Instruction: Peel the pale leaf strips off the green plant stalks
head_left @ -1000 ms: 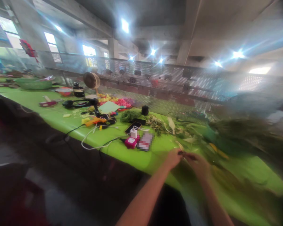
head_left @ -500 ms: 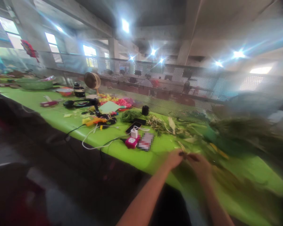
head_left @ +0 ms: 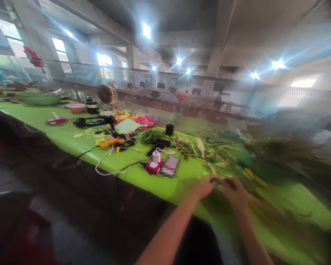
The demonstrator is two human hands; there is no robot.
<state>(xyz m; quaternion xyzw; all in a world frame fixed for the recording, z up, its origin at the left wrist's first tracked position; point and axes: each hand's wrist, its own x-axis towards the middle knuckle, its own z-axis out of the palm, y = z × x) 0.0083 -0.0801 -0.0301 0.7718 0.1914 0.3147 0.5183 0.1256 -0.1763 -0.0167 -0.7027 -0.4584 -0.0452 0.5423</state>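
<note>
Lower right of the frame, two bare hands come together just above a bright green bench (head_left: pixel 165 186). Left hand (head_left: pixel 206 186) is closed, fingertips pinched on the bottom end of a thin pale strip (head_left: pixel 213 170), which curves up and a bit left from there. Right hand (head_left: pixel 234 189) is pinched on the same strip, fingertips right next to the left ones, though it's pretty smeared so I can't tell the exact grip or what the strip is made of.

Right above the hands there's a loose mess of leaves (head_left: pixel 222 158), with a pale husk (head_left: pixel 200 146) lying in it. Further right you get a yellow strip (head_left: pixel 256 177) and a big blurry heap of foliage (head_left: pixel 292 158).

Middle of the frame: pink power block (head_left: pixel 153 168) with a white charger (head_left: pixel 156 156) on top, some pixelated flat thing (head_left: pixel 170 165) just beside it, a dark phone (head_left: pixel 153 150) behind. Black mug (head_left: pixel 169 129) sits further back near the mesh screen (head_left: pixel 165 106).

Left of centre is an orange-yellow glue gun (head_left: pixel 111 142), then a pale green sheet (head_left: pixel 127 126) by piles of pink pieces (head_left: pixel 145 120). Upper left has a round fan (head_left: pixel 106 94), plus a green basin (head_left: pixel 38 98) way down the bench.
</note>
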